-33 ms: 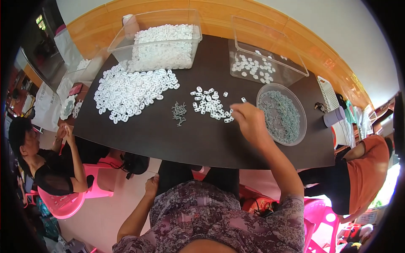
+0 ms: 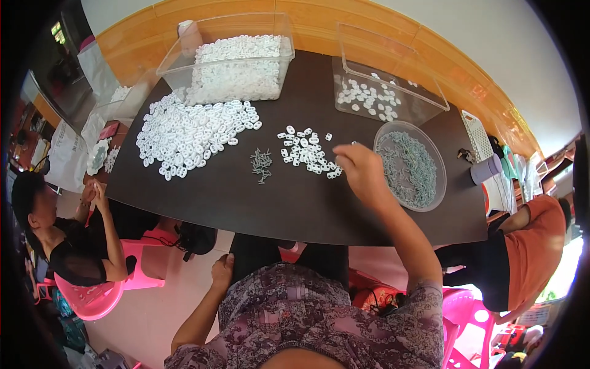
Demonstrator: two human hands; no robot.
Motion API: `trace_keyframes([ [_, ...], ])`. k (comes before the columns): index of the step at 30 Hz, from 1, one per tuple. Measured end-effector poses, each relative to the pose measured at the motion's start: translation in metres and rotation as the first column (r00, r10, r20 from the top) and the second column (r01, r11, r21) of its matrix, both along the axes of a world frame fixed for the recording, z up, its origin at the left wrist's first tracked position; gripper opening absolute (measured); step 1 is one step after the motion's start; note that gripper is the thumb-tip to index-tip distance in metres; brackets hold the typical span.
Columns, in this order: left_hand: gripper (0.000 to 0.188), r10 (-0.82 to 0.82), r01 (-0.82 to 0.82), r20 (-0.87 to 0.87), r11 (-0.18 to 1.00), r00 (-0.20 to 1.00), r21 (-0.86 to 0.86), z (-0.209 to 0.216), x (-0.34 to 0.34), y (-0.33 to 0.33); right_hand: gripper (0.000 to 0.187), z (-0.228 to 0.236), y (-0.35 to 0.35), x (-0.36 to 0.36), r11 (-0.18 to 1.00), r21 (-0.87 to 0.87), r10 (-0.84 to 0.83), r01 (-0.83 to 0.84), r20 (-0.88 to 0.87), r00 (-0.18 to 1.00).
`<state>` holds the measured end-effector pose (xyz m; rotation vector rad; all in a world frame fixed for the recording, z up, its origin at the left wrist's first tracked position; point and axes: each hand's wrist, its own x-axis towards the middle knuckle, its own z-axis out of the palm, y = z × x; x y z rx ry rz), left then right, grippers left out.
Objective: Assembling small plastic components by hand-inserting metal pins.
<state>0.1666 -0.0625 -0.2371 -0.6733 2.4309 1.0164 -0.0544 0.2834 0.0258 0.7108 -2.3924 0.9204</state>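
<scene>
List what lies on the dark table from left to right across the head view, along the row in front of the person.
Big heap of white plastic rings → small cluster of dark screws → small group of white rings → right hand, at that group's right edge → round clear bowl of grey screws.

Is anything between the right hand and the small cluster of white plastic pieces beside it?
Nothing visible: the right hand sits at the cluster of white plastic pieces on the dark table. The round clear bowl of grey screws lies to its other side.
</scene>
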Motion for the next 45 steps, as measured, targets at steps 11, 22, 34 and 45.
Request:
trace_keyframes([
  [11,0.017,0.025,0.191,-0.711,0.956,0.703,0.222,0.109,-0.013,0.050,0.012,-0.011,-0.040,-0.045,0.983,0.177,-0.066,0.057,0.046,0.997],
  [22,0.018,-0.030,0.149,-0.964,0.989,0.265,0.010,0.228,-0.087,0.067,0.009,-0.008,-0.093,0.015,0.964,0.077,0.244,-0.254,0.119,0.962],
  [34,0.024,-0.509,0.131,-0.803,0.859,0.309,-0.494,0.229,-0.158,0.078,0.010,-0.006,-0.081,0.032,0.980,0.037,0.189,-0.195,0.132,0.973],
  [45,0.023,-0.374,0.191,-0.855,0.926,0.360,-0.325,0.229,-0.156,0.073,0.010,-0.003,-0.062,0.035,0.985,-0.064,0.168,-0.159,0.184,0.968],
])
